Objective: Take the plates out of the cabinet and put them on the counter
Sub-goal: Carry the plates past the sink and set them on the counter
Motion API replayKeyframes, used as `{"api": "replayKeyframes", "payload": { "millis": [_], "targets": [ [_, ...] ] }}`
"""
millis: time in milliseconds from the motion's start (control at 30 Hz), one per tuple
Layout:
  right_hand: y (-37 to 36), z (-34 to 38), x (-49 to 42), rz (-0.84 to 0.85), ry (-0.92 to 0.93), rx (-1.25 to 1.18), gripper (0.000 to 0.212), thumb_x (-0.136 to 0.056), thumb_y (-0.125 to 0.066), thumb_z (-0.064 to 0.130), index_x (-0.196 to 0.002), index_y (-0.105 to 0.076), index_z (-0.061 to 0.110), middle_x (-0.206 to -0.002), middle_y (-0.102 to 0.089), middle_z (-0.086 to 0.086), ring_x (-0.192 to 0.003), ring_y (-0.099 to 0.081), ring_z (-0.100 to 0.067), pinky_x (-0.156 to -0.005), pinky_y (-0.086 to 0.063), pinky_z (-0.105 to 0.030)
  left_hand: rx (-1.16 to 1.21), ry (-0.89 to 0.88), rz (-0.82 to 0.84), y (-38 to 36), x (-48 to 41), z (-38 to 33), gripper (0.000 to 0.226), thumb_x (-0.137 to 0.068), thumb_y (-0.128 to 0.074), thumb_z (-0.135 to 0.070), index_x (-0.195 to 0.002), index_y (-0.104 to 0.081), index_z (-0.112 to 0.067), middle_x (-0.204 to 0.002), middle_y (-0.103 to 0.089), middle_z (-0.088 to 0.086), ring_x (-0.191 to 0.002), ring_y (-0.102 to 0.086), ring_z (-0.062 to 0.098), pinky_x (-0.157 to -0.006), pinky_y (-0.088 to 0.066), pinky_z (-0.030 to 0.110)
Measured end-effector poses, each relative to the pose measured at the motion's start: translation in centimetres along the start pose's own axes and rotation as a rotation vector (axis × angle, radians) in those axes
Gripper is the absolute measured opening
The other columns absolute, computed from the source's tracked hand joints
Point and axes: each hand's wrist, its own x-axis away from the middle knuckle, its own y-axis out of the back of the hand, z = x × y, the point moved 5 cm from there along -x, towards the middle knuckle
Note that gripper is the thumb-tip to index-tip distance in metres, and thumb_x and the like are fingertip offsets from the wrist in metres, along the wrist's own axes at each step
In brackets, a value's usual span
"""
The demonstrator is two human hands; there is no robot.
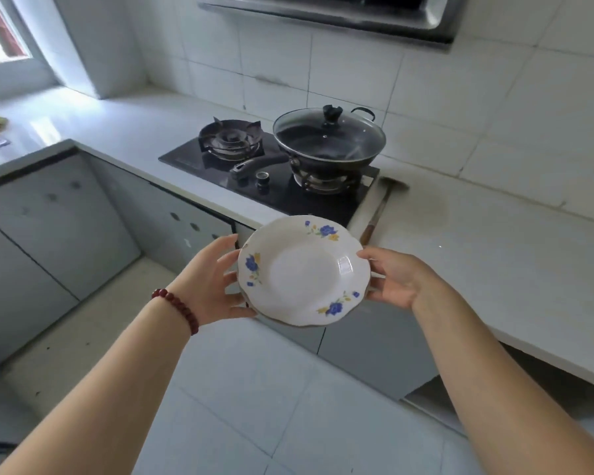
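We are in the carrying step: a plate (304,270) is out of the cabinet and up in the air between our two hands, not yet on the counter (487,255). Our left hand (211,281) cups the plate's left rim, thumb on the edge and fingers curled beneath; our right hand (396,277) grips the opposite rim the same way, so both are closed on the plate, which rides roughly level with its blue-flowered face up. A thin darker edge peeps out below its near rim; it may be a second plate stacked underneath, but we cannot tell. The plate hangs over the counter's front edge, just in front of the stove (271,176). Beyond our right hand the counter runs on bare, apart from a long wooden-handled tool (378,214) lying just past the fingertips, beside the stove. Straight ahead of the hands sits the lidded wok (328,138) on its burner, so that way is taken. The next move, as we judge it, calls for carrying the plate forward and to the right, clear of the tool, lowering it flat onto the bare surface, then slipping our fingers out from underneath.
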Motion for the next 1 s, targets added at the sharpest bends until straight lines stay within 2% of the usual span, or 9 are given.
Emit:
{"api": "replayKeyframes", "payload": {
  "millis": [67,133,233,333,500,667,733,833,1000],
  "targets": [
    [-3.6,0.5,-1.6,0.051,-0.005,0.045,0.018,-0.086,-0.057,0.01,-0.101,-0.066,0.011,-0.097,-0.064,-0.009,-0.08,-0.062,-0.023,-0.06,-0.055,-0.037,0.035,-0.019,-0.038,3.0,0.0,-1.2,0.048,-0.08,-0.055,-0.051,-0.119,-0.06,-0.024,-0.109,-0.058,0.007,-0.088,-0.059,0.033,-0.082,-0.051,0.052],
    [-6.9,1.1,-3.2,0.1,-0.011,0.098,0.021,-0.087,-0.056,0.01,-0.105,-0.067,0.012,-0.096,-0.065,-0.008,-0.078,-0.062,-0.022,-0.056,-0.055,-0.034,0.086,-0.031,-0.072,5.7,-0.1,-2.3,0.044,-0.079,-0.057,-0.049,-0.113,-0.063,-0.023,-0.105,-0.057,0.007,-0.085,-0.058,0.033,-0.082,-0.051,0.052],
    [-11.3,2.1,-5.8,0.152,-0.023,0.155,0.02,-0.088,-0.055,0.01,-0.105,-0.066,0.011,-0.093,-0.064,-0.008,-0.075,-0.062,-0.021,-0.055,-0.056,-0.034,0.146,-0.044,-0.132,9.2,-0.5,-3.9,0.043,-0.078,-0.055,-0.052,-0.107,-0.065,-0.022,-0.106,-0.057,0.008,-0.094,-0.055,0.034,-0.09,-0.048,0.055],
    [-15.8,3.5,-8.6,0.22,-0.025,0.193,0.013,-0.088,-0.055,0.011,-0.097,-0.065,0.011,-0.089,-0.064,-0.008,-0.071,-0.062,-0.021,-0.058,-0.056,-0.036,0.231,-0.061,-0.209,12.5,-0.9,-5.9,0.048,-0.078,-0.051,-0.059,-0.107,-0.067,-0.025,-0.111,-0.061,0.007,-0.103,-0.057,0.035,-0.093,-0.046,0.057],
    [-24.3,7.1,-13.0,0.384,-0.019,0.274,0.018,-0.088,-0.056,0.013,-0.105,-0.063,0.008,-0.079,-0.064,-0.005,-0.06,-0.06,-0.018,-0.052,-0.054,-0.032,0.355,-0.133,-0.347,17.1,-1.1,-10.0,0.056,-0.077,-0.046,-0.065,-0.112,-0.065,-0.026,-0.111,-0.061,0.007,-0.1,-0.059,0.034,-0.08,-0.053,0.053],
    [-32.6,9.7,-16.7,0.527,-0.018,0.35,0.019,-0.09,-0.055,0.013,-0.107,-0.06,0.008,-0.086,-0.062,-0.007,-0.072,-0.059,-0.022,-0.058,-0.051,-0.036,0.445,-0.229,-0.46,21.3,-0.7,-13.9,0.058,-0.08,-0.045,-0.064,-0.114,-0.063,-0.022,-0.111,-0.061,0.007,-0.098,-0.061,0.031,-0.074,-0.054,0.051],
    [-36.0,10.3,-17.8,0.571,-0.015,0.393,0.018,-0.089,-0.056,0.013,-0.106,-0.06,0.007,-0.089,-0.064,-0.009,-0.073,-0.06,-0.023,-0.055,-0.052,-0.035,0.487,-0.254,-0.506,23.1,-0.2,-14.8,0.057,-0.081,-0.044,-0.064,-0.114,-0.063,-0.021,-0.113,-0.062,0.009,-0.101,-0.06,0.031,-0.078,-0.052,0.053],
    [-41.4,10.5,-19.1,0.64,-0.017,0.453,0.024,-0.087,-0.06,0.013,-0.11,-0.059,0.007,-0.098,-0.065,-0.012,-0.077,-0.063,-0.025,-0.048,-0.053,-0.032,0.551,-0.293,-0.568,26.0,0.9,-15.8,0.056,-0.081,-0.045,-0.063,-0.115,-0.062,-0.022,-0.116,-0.061,0.011,-0.104,-0.06,0.032,-0.074,-0.053,0.051],
    [-51.3,9.6,-20.2,0.727,-0.059,0.534,0.026,-0.085,-0.061,0.014,-0.11,-0.061,0.006,-0.099,-0.068,-0.011,-0.079,-0.066,-0.025,-0.057,-0.055,-0.037,0.64,-0.334,-0.642,32.5,2.8,-17.3,0.056,-0.08,-0.046,-0.064,-0.114,-0.063,-0.023,-0.118,-0.061,0.011,-0.103,-0.061,0.033,-0.071,-0.055,0.05]
  ]
}}
